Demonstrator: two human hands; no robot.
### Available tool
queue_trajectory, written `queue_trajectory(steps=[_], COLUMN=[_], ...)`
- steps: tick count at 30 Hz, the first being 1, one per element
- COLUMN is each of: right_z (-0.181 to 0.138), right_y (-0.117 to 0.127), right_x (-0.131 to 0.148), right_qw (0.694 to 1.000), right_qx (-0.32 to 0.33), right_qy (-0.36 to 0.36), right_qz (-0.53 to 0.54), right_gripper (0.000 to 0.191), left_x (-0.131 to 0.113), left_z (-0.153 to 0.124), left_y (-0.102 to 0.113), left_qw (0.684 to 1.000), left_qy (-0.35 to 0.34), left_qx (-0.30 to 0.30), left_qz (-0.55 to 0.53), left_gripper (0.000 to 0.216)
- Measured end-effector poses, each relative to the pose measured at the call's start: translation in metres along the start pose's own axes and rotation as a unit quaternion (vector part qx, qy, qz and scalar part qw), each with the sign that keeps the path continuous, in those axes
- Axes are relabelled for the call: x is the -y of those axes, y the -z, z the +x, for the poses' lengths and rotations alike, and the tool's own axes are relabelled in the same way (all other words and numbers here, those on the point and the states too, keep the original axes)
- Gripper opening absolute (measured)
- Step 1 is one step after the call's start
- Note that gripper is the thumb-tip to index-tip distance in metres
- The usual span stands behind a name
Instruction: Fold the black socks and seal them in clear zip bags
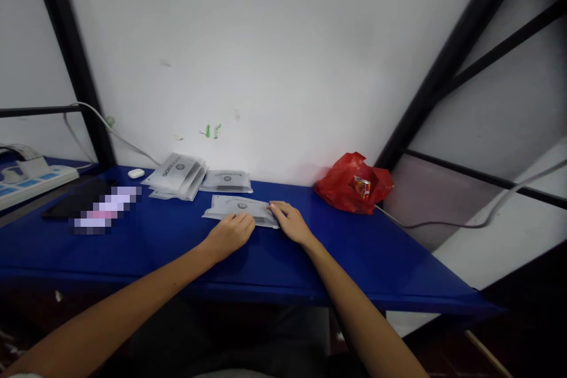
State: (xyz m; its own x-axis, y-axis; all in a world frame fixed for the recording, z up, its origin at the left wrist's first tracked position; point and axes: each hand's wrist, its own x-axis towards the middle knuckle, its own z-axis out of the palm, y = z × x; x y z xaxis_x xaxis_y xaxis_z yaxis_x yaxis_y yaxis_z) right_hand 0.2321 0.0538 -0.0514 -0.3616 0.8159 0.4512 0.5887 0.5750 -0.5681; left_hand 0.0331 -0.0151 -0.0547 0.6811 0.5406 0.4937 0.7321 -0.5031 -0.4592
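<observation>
A flat grey-white plastic packet [234,205] lies on the blue table [310,254] in front of me. My left hand [230,234] rests on its near edge with the fingers curled under. My right hand [290,221] presses on the packet's right end with fingers together and laid flat. Further back, a stack of similar packets [177,175] leans by the wall, and one more packet [227,181] lies beside it.
A red plastic bag [352,184] sits at the back right by a black diagonal frame bar. A dark tablet [75,201], a small white object [136,173] and a white power strip [31,180] are at the left. Cables run along the wall.
</observation>
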Motion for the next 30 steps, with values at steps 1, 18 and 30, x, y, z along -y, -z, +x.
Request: queue_trajectory(steps=[1,18,30], right_z=[0.000,-0.009,-0.008], right_y=[0.001,0.003,-0.004], right_x=[0.002,0.020,0.018], right_qw=[1.000,0.988,0.982], right_qx=[-0.017,-0.078,-0.033], right_qy=[0.010,0.133,0.187], right_qz=[0.013,-0.006,-0.020], right_gripper=[0.034,0.009,0.012], left_x=[0.001,0.024,0.001], left_z=[0.000,-0.013,0.015], left_y=[0.001,0.005,-0.002], left_qw=[1.000,0.990,0.979], left_qy=[0.017,0.115,0.097], left_qx=[0.001,0.037,-0.041], left_qz=[0.002,-0.070,-0.174], left_gripper=[0.024,0.035,0.023])
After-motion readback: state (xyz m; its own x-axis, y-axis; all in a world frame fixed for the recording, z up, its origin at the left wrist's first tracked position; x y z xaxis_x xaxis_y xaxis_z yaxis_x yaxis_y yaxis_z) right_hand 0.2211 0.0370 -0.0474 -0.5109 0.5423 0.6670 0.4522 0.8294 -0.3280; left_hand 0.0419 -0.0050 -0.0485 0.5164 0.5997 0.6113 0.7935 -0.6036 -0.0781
